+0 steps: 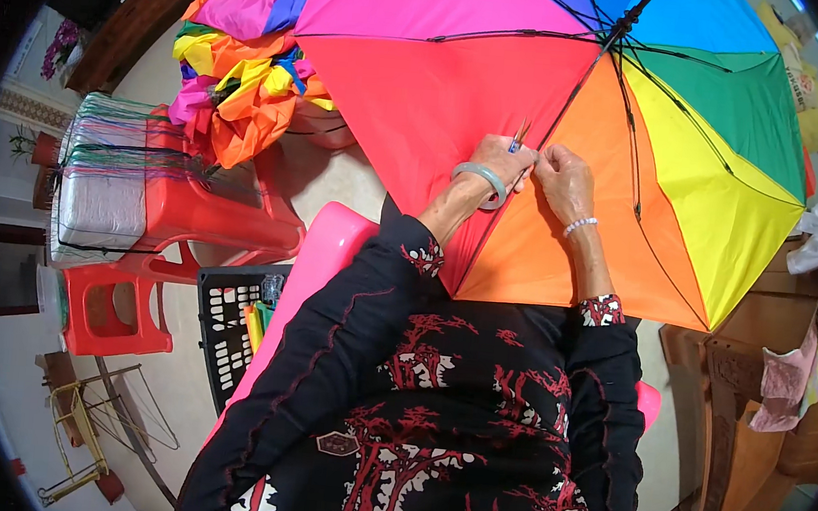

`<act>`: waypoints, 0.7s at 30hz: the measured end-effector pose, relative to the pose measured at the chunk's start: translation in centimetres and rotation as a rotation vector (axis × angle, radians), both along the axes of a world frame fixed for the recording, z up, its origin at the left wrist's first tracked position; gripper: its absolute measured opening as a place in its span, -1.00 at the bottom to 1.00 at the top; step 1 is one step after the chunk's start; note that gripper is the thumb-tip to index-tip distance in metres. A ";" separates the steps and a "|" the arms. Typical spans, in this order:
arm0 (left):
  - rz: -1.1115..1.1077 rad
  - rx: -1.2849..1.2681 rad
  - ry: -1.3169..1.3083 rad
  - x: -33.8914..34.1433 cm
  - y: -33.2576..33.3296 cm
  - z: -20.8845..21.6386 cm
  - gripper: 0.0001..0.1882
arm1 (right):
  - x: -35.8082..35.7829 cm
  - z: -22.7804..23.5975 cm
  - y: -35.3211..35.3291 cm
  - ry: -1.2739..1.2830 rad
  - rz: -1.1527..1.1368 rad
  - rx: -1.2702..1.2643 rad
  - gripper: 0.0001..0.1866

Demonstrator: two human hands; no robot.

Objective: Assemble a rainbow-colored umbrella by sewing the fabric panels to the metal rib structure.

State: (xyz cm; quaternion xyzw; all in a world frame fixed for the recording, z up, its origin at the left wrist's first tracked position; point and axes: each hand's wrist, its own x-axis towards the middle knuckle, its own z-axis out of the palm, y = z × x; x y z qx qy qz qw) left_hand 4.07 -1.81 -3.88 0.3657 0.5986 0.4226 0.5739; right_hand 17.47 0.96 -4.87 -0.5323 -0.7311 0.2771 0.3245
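An open umbrella (pixel 443 93) with panels in rainbow colours lies over my lap, its inside and black ribs facing me. My left hand (pixel 500 166), with a pale bangle at the wrist, is closed around a small tool (pixel 522 137) with two thin pointed tips and a blue part, resembling thread snips. Beside it, my right hand (pixel 567 184), wearing a beaded bracelet, is pinched shut over the orange panel. The fingertips of both hands meet at the rib between the red and orange panels. Whatever the right fingers pinch is too small to make out.
Left of me, a red plastic stool (pixel 208 218) bears a white block (pixel 98 199) draped with coloured threads. Heaped rainbow fabric (pixel 248 95) lies behind it. A black crate (pixel 228 327) sits by the pink chair (pixel 333 239). Carved wooden furniture (pixel 745 421) stands at right.
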 end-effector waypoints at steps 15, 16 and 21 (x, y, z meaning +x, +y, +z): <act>0.081 0.290 0.228 0.7 -0.3 -2.0 -0.79 | 3.1 3.4 0.3 -0.681 0.012 0.313 -0.94; 0.080 0.289 0.228 0.7 -0.3 -2.0 -0.79 | 3.3 3.4 0.3 -0.680 0.011 0.311 -0.94; 0.043 0.255 0.217 0.5 -0.4 -1.8 -0.79 | 4.1 2.9 0.4 -0.744 -0.031 0.322 -0.94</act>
